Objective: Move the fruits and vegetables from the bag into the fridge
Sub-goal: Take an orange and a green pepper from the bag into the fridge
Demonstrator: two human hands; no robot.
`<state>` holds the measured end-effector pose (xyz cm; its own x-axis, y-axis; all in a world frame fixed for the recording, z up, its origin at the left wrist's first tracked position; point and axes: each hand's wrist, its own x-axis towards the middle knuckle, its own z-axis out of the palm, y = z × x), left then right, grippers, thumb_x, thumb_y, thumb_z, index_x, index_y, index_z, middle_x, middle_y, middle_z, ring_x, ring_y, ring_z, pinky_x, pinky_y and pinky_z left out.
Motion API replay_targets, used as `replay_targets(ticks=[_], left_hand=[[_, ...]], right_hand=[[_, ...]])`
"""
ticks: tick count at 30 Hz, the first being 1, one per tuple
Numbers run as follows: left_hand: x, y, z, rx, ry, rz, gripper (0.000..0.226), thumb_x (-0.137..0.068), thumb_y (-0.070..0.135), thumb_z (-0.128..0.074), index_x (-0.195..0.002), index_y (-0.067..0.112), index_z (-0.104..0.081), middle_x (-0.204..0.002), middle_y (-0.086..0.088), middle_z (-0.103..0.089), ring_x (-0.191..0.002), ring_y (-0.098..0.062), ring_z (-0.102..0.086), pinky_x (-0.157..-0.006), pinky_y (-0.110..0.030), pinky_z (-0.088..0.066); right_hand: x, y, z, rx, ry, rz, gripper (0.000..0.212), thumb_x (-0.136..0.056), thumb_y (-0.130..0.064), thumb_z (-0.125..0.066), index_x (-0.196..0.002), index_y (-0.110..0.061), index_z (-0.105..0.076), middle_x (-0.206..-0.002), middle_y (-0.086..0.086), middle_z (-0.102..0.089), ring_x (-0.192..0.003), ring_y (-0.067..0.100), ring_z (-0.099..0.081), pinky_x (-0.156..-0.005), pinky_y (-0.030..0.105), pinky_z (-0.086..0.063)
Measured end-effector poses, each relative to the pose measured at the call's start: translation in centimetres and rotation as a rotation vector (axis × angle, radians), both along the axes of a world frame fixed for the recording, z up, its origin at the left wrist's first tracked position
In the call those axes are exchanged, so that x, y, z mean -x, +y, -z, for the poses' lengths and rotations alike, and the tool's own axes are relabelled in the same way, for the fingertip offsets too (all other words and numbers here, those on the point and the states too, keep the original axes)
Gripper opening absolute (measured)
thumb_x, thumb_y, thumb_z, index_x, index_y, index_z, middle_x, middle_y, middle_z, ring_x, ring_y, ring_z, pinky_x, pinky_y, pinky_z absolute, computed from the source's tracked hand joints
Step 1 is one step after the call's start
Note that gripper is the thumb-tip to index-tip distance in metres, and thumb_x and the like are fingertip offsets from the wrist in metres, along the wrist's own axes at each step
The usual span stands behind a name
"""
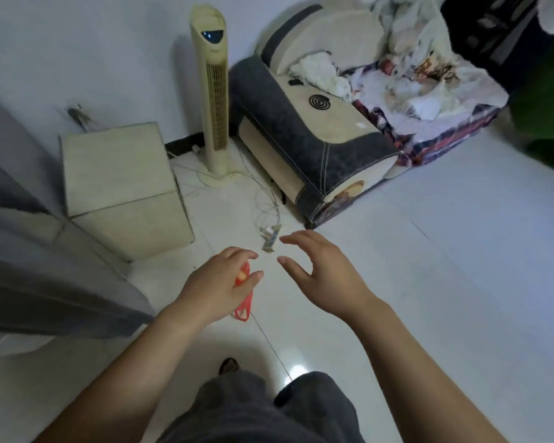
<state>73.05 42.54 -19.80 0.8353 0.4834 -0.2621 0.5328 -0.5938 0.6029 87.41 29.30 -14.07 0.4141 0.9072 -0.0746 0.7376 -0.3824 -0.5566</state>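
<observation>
Curled fingers of my left hand (218, 282) gripped the red plastic bag (244, 310), which showed below my palm over the white floor tiles (429, 282), with something orange inside it. Just to its right, my right hand (320, 276) hovered with fingers spread and loosely bent, holding nothing.

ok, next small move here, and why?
Probably bring the right hand to the red bag and open its mouth: the left hand seems to grip the bag, the right is open, empty and close by, and something orange shows inside.
</observation>
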Motion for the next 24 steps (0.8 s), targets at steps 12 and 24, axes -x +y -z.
replay_targets(ticks=[12, 24], left_hand=[[-9.4, 0.2, 3.4, 0.084, 0.145, -0.706, 0.043, -0.093, 0.043, -0.043, -0.133, 0.026, -0.043, -0.136, 0.005, -0.045, -0.118, -0.012, -0.048, -0.096, -0.03, -0.042], [-12.9, -1.3, 9.5, 0.065, 0.256, -0.976, 0.042, -0.093, 0.051, -0.037, -0.13, 0.033, -0.042, -0.135, 0.013, -0.045, -0.112, -0.008, -0.052, -0.087, -0.027, -0.045]], right_hand=[[-14.6, 14.2, 6.7, 0.108, 0.131, -0.724, 0.032, -0.092, -0.033, -0.054, -0.124, -0.026, -0.055, -0.127, -0.005, -0.051, -0.109, 0.011, -0.052, -0.089, 0.024, -0.044], [-17.5, 18.2, 14.1, 0.226, 0.273, -1.038, 0.024, -0.093, -0.027, -0.053, -0.116, -0.021, -0.057, -0.112, -0.009, -0.055, -0.086, -0.003, -0.05, -0.068, 0.004, -0.036]])
